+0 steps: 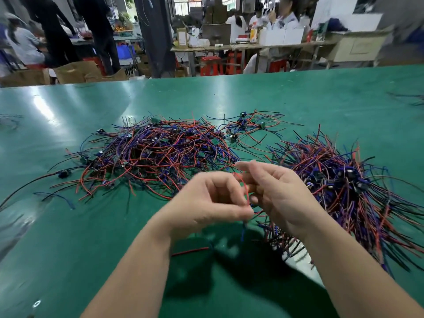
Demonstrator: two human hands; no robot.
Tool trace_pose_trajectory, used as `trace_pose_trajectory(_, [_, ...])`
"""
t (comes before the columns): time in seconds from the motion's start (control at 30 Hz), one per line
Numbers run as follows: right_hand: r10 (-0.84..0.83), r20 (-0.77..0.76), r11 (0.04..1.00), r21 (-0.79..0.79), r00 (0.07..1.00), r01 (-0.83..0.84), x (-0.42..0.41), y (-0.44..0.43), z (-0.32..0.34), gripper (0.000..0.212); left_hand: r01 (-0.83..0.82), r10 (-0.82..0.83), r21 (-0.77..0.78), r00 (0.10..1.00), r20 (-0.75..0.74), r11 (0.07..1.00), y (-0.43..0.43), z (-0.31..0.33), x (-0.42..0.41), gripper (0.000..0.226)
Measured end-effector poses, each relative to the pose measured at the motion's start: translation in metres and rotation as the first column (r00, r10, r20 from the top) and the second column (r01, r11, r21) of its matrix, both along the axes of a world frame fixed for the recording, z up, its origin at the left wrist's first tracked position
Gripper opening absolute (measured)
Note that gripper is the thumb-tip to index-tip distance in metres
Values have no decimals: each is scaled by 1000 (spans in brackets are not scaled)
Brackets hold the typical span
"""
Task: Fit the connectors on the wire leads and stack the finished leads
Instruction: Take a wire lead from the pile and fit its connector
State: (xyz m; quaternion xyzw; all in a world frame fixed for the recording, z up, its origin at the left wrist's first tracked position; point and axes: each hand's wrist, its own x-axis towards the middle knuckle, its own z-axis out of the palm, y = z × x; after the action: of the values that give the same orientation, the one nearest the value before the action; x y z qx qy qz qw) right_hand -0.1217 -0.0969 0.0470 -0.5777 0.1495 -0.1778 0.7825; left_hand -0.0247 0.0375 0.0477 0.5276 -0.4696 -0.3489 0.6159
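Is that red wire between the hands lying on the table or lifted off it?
Lifted. The left hand and right hand both pinch the red wire, above their shadow on the green table.

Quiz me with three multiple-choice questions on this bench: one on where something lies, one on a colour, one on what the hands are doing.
1. Where does the loose red wire lie?
A. Hanging from a hook
B. On the table, near the person
C. In a cardboard box

2. What colour is the table?
A. White
B. Green
C. Brown

3. What are the left hand and right hand doing?
A. Lying flat, palms down
B. Holding a thin red lead between them, above the table
C. Gripping scissors

Answers:
1 B: the wire rests on the table just below the raised hands.
2 B: the whole work surface is green.
3 B: fingers of both hands curl round the lead, clear of the surface.
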Motion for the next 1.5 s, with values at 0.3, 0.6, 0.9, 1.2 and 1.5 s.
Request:
trace_pose_trajectory(0.3, [-117,145,985,143,983,96,-8,-11,11,15,50,-54,133,998,26,990,-3,-8,1,25])
trace_pose_trajectory(0.6, [23,282,991,123,959,-59,-15,-15,14,17,-252,280,183,948,-150,950,-10,-8,4,36])
trace_pose_trajectory(0.9, [399,-89,894,-184,913,-409,-16,-2,6,25,-322,285,4,832,-476,947,-19,-1,-3,20])
trace_pose_trajectory(1.2, [55,104,990,123,993,-68,-20,-30,22,23,-62,70,38,662,-746,997,-8,12,1,26])
trace_pose_trajectory(1.5, [5,-61,999,-47,998,-8,-9,-19,7,15,-84,191,285,909,-370,955,-15,5,-15,22])
